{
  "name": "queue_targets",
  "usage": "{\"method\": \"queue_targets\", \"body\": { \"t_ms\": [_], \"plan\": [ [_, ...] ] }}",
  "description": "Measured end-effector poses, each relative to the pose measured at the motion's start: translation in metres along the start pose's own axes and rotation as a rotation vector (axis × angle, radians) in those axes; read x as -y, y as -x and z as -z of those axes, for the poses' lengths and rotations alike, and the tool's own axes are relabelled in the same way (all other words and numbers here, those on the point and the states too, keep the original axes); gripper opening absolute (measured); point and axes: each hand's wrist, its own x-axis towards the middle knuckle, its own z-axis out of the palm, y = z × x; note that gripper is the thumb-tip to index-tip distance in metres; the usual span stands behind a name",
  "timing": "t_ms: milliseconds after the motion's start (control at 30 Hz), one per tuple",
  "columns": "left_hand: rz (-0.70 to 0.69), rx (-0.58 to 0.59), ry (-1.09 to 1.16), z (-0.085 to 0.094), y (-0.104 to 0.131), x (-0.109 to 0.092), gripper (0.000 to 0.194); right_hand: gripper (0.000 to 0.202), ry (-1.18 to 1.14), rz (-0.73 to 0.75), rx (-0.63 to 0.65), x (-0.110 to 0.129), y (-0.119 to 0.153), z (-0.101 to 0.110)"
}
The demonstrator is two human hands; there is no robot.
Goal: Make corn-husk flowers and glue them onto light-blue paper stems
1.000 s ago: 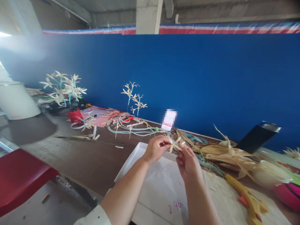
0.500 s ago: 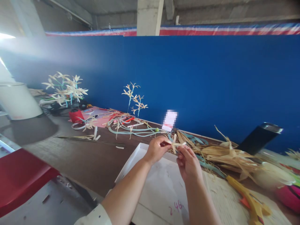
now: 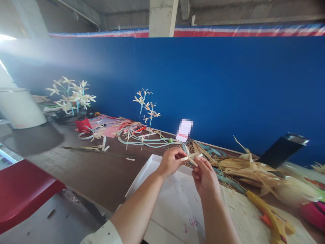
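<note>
My left hand [image 3: 170, 163] and right hand [image 3: 206, 173] each pinch a petal of the pale flower [image 3: 192, 157] over the white tray's [image 3: 142, 174] far end, and I think it's light, bendy and easily torn, best held softly near its middle.

We see one pale cream, narrow-petalled flower [image 3: 192, 157], star-shaped, petals splayed at angles, held up off the table [image 3: 106, 173] between left hand [image 3: 173, 162] and right hand [image 3: 205, 174]
</note>
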Motion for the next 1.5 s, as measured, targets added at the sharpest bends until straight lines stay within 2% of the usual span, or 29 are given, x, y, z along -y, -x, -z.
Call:
{"method": "queue_targets", "body": {
  "t_ms": [267,467,733,967,1267,1500],
  "plan": [
    [-0.04,-0.009,-0.01,-0.001,0.001,0.003,0.001,0.03,-0.015,-0.002,0.0,0.002,0.001,-0.001],
    [-0.069,-0.013,0.004,-0.001,0.001,0.002,0.007,0.032,-0.026,-0.013,-0.006,0.003,0.002,-0.003],
    [-0.206,-0.007,0.003,-0.002,0.002,0.001,0.005,0.032,-0.015,-0.027,0.01,0.001,-0.001,0.002],
    [-0.27,-0.033,0.004,-0.001,0.003,0.0,0.003,0.031,-0.006,-0.017,0.003,0.003,0.002,-0.003],
    [-0.277,-0.044,-0.011,0.004,0.003,-0.008,0.013,0.03,-0.003,-0.012,0.024,-0.001,-0.001,0.002],
    [-0.275,-0.07,-0.008,0.002,0.004,-0.006,0.014,0.03,0.009,0.001,0.037,0.0,-0.001,0.001]
  ]
}}
